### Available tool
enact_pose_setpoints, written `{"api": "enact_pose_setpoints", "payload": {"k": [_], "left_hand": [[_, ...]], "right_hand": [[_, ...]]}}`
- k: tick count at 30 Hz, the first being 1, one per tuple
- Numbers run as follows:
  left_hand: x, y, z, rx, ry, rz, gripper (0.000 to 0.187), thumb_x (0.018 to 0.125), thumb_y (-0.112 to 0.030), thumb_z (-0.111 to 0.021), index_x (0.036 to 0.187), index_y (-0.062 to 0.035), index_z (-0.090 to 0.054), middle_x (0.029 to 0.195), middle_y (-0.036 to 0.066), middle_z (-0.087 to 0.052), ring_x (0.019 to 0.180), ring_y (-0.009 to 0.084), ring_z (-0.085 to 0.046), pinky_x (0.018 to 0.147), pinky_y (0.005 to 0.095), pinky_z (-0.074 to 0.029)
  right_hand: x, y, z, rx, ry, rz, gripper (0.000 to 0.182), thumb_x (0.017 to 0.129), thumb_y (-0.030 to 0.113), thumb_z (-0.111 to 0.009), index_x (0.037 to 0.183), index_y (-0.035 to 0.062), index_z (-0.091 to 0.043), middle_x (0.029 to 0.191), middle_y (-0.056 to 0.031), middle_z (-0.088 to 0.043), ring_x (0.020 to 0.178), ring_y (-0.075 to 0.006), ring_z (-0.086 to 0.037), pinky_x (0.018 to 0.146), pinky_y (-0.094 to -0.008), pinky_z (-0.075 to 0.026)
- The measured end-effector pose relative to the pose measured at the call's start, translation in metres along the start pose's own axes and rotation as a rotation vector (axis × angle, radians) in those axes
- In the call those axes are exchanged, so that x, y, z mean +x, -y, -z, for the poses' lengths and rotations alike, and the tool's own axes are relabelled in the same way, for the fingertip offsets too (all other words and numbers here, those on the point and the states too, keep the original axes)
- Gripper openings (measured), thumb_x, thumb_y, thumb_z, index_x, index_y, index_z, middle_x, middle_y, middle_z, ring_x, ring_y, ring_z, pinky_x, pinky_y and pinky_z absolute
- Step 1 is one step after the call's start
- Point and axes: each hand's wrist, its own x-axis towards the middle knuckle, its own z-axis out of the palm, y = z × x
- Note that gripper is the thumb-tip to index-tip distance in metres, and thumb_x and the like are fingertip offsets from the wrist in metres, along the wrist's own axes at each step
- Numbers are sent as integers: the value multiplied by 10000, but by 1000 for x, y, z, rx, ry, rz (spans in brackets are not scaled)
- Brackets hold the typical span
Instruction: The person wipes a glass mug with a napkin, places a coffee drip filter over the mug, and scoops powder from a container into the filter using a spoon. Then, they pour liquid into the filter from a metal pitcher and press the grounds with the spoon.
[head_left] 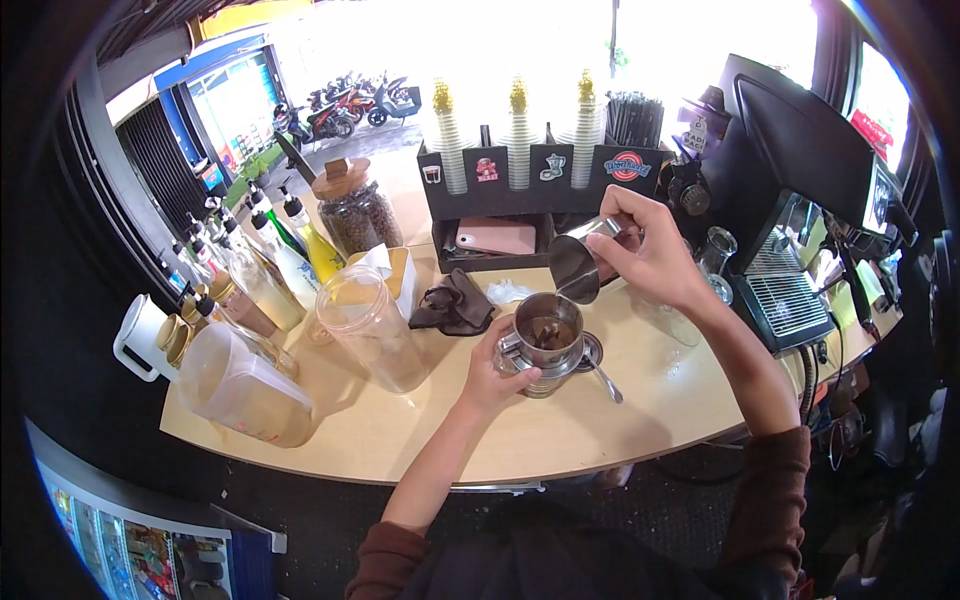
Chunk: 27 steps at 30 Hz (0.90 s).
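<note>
My right hand [645, 245] grips a steel pitcher [573, 268] by its handle side and tilts it. A thin stream runs from its spout into a metal drip coffee filter [549, 330], where dark brown liquid shows. The filter sits on top of a glass [543, 387] on the counter. My left hand [492, 368] is wrapped round the left side of the filter and the glass below it. Just right of the glass lie a spoon [606, 382] and a small round metal lid [593, 352].
A clear plastic jug [372, 325] and a cloudy jug [245, 385] stand on the left. Behind them are pump bottles [315, 240] and a jar of coffee beans [358, 210]. A dark cloth [455, 303], a cup organiser [540, 180] and an espresso machine [785, 290] are farther off.
</note>
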Motion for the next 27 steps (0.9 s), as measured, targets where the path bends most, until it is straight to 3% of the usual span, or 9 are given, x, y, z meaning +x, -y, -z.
{"api": "enact_pose_setpoints", "payload": {"k": [7,27], "left_hand": [[0,-2,-1,-18,2,4,739,661,-273,-806,1253,-9,-450,1136,109,-579,1081,198,-546,943,333,-420],[-1,3,0,-32,5,18,760,657,-267,-809,1273,-18,-439,1155,104,-569,1095,195,-540,953,339,-420]], "right_hand": [[4,8,-5,124,16,-31,207,786,20,-614,773,-15,-410,670,-42,-438,613,-58,-530,508,-255,-445],[4,11,1,51,10,-6,216,784,31,-616,776,-22,-407,679,-46,-409,622,-61,-493,533,-259,-446]]}}
